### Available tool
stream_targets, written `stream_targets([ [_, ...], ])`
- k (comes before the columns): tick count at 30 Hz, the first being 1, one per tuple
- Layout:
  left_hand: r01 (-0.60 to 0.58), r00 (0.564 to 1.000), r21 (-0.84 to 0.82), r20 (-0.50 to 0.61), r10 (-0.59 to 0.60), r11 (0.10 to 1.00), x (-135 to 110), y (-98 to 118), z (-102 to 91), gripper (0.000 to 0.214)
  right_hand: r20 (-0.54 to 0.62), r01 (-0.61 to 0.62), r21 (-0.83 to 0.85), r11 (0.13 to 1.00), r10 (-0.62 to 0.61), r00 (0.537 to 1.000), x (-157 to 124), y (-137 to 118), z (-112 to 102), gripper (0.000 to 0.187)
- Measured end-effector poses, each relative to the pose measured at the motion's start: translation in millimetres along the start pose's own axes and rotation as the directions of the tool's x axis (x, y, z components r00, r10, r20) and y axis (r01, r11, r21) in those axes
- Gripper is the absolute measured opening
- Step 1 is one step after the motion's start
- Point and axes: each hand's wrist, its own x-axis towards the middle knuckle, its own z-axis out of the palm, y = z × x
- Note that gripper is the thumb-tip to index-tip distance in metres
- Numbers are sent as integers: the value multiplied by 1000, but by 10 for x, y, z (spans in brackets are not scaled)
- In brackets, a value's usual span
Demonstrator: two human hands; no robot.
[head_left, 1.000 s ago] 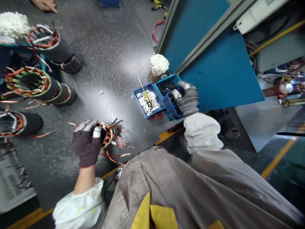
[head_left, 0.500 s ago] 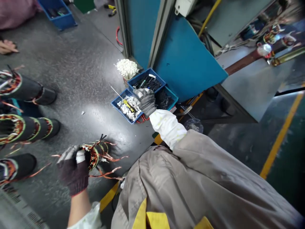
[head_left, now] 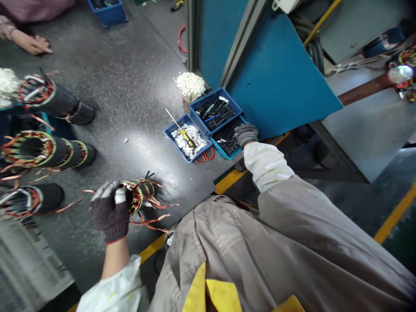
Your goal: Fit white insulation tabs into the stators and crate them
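My left hand, in a dark glove with pale fingertips, is closed on the left end of a wire-wound motor stator. The stator lies on its side, loose copper leads and two black sleeved ends sticking out. My right hand, in a grey glove, is at the right side of a teal bin of short black tubes. Its fingers look curled; whether they hold anything is hidden. Beside it are a blue bin of black pieces and a smaller blue bin of white scraps, with a yellow-handled screwdriver on top.
Red-handled scissors poke out below the bins. A bundle of white sticks stands behind them. More wound stators lie at the left. Another person's hand rests at the far left. A blue panel rises at the right.
My right hand has moved right, from above the white scraps and black pieces to the teal bin's right side. My left hand stays at the stator. The view has shifted.
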Motion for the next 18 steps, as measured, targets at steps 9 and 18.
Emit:
stream_targets([
  [9, -176, 984, -71, -25, 175, 982, -214, 1268, -158, 38, -339, 586, 748, 311, -580, 741, -1083, -978, 4, 29],
  [18, 256, 956, -409, 243, -166, 876, -491, 1432, -193, 51, -374, 695, 718, 48, -815, 443, -1862, -1787, -160, 25],
])
